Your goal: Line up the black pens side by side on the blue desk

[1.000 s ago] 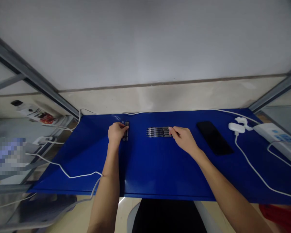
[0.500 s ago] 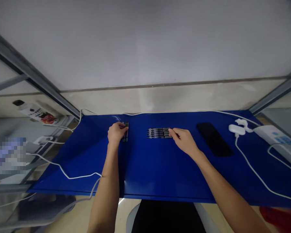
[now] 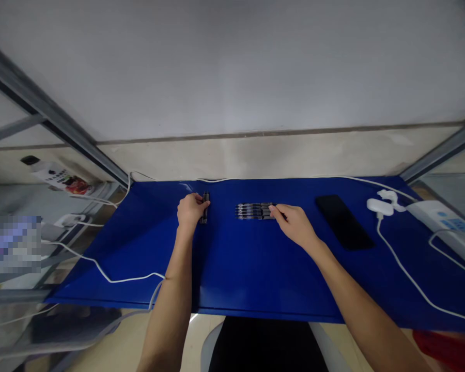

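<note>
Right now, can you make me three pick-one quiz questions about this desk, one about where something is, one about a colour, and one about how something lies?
1. Where is the black phone?
A on the floor
B on the desk, right of the right hand
C inside a cup

2. What colour is the desk cover?
A red
B white
C blue

3. How do the pens by the right hand lie?
A flat, side by side
B upright in a cup
C scattered on the floor

1: B, it lies past that hand.
2: C, blue fills the desk top.
3: A, they form a neat row.

Left hand (image 3: 191,210) slightly farther right
</note>
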Tool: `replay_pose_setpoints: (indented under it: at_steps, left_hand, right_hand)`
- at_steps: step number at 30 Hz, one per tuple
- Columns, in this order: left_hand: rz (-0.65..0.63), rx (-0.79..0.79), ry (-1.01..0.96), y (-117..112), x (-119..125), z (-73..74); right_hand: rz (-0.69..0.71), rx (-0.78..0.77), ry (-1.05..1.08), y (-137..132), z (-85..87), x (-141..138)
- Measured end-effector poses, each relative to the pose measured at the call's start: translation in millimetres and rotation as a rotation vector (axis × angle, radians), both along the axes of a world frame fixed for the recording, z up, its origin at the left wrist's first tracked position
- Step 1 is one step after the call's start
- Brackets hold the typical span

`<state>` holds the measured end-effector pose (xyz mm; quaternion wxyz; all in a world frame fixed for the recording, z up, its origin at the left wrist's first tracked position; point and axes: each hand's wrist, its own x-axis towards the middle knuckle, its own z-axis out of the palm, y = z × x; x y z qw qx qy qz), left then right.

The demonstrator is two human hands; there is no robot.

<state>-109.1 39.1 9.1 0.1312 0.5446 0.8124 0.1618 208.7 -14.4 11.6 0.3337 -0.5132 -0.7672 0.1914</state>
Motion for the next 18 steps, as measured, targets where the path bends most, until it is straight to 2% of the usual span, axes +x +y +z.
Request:
replay_pose_setpoints:
  at_steps: [18]
  left_hand:
    - [0.036, -0.017, -0.027, -1.3, -2.9, 3.3]
  right_hand:
    - [0.002, 0.001, -0.036, 0.0, -0.3, 0.1]
